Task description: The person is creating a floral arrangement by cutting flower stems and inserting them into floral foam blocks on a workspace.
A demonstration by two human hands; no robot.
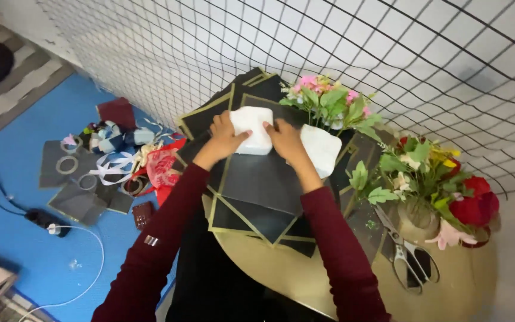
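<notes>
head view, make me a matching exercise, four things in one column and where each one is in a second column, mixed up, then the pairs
1. white block
2. scissors
3. ribbon rolls
4. pink flowers

a. on the blue floor mat, left of the table
b. under both hands, on the black sheets
c. standing at the far side of the table, by the net
d. lying flat at the right of the table, near the red roses

Pairs: 1-b, 2-d, 3-a, 4-c

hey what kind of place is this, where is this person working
Probably a home craft corner or small florist's workspace for making bouquets. Both hands press white foam on black wrapping sheets, with flowers, scissors and ribbons around.
</notes>
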